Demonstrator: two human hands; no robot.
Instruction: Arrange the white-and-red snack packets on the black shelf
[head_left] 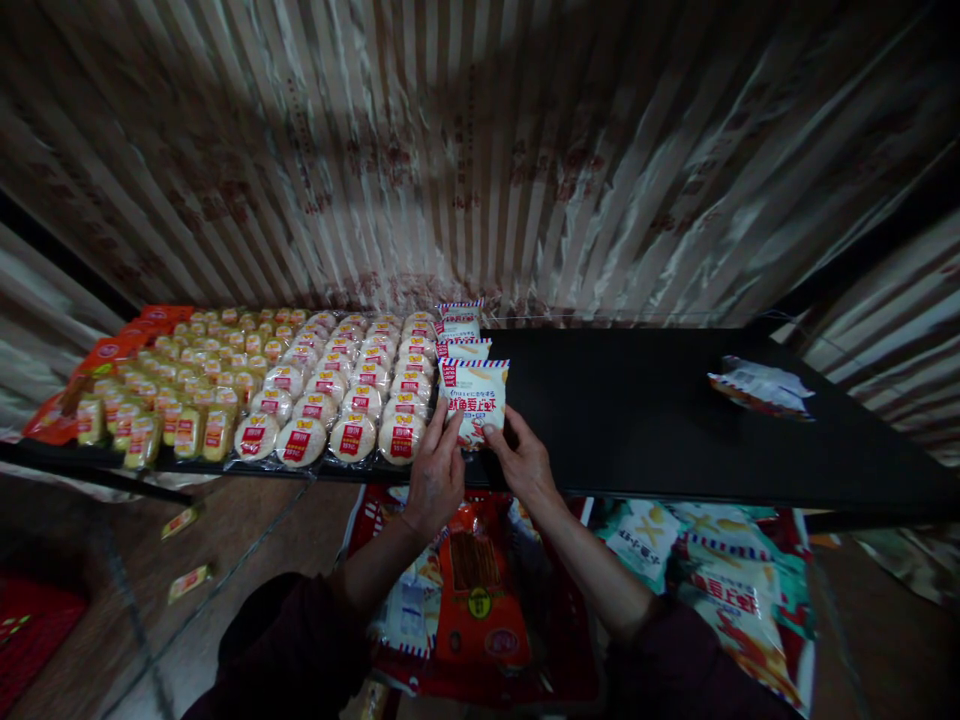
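Both my hands grip a white snack bag (472,385) with a red-and-blue striped top edge and red lettering. My left hand (435,475) has its fingers closed along the bag's left side. On the lower right, my right hand (525,460) pinches the bag, thumb on the front. The bag stands at the front of a black shelf (600,400). Behind it, similar bags (459,320) form a line toward the back. Just left are rows of round rice crackers (352,437) in clear wrappers with red labels.
Small yellow packs (217,433) and orange bags (97,365) fill the shelf's left part. A bag (761,385) lies flat at right. Below are crates holding an orange bag (484,590) and green-white bags (727,580). Two small packs (189,583) lie on the floor. Striped sheeting (450,150) hangs behind.
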